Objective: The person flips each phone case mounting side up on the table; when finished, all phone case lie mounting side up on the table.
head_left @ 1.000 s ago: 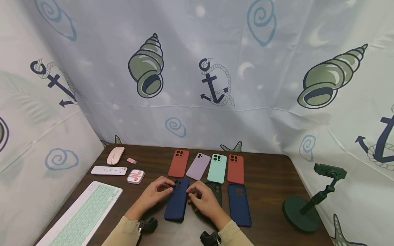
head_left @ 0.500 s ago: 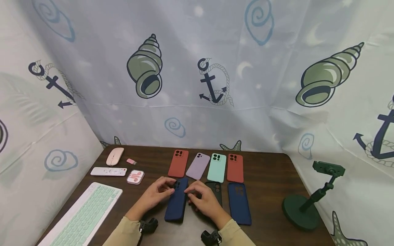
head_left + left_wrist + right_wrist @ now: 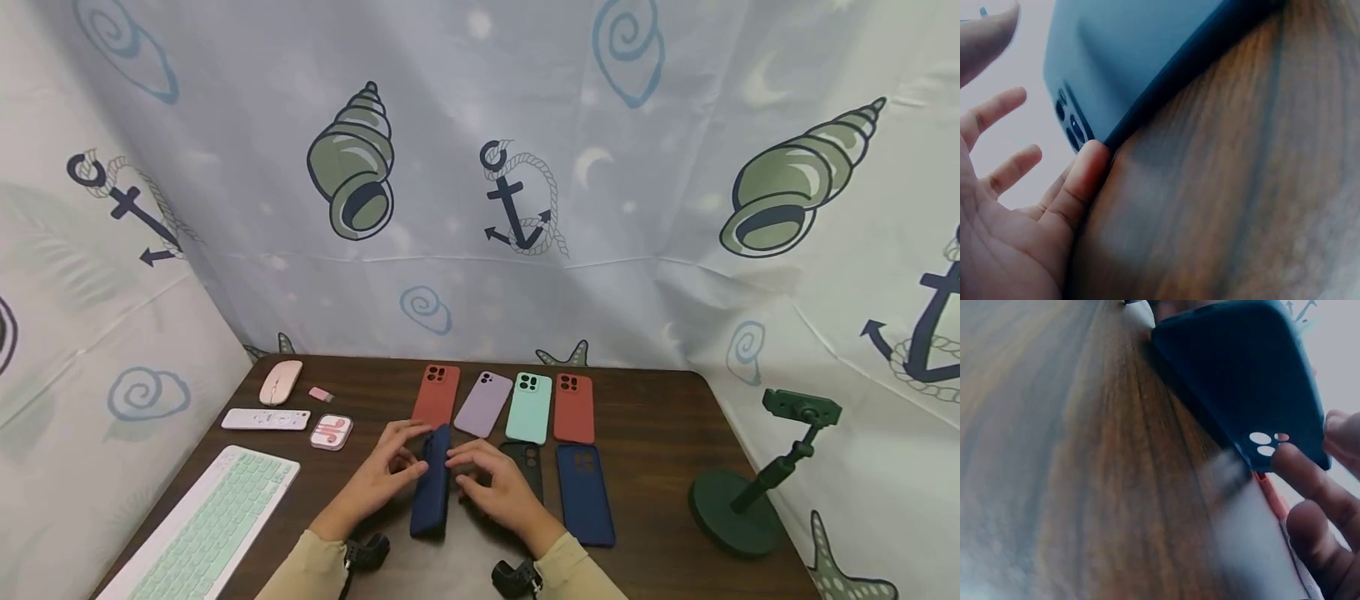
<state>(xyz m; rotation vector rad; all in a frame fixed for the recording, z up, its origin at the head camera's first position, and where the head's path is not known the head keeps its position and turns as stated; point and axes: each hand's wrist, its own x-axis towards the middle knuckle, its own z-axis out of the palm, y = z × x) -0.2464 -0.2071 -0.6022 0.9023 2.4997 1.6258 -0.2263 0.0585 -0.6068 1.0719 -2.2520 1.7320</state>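
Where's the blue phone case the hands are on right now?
In the head view, the tilted blue phone case is just left of centre, between the left hand and right hand, in front of the leftmost red phone case.

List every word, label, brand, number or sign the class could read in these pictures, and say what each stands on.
No words, brands or numbers are readable.
Keyboard: key labels too small to read.
Remote: button marks too small to read.
Held blue phone case: no lettering visible.
Cloth backdrop: printed shells and anchors, no legible words.
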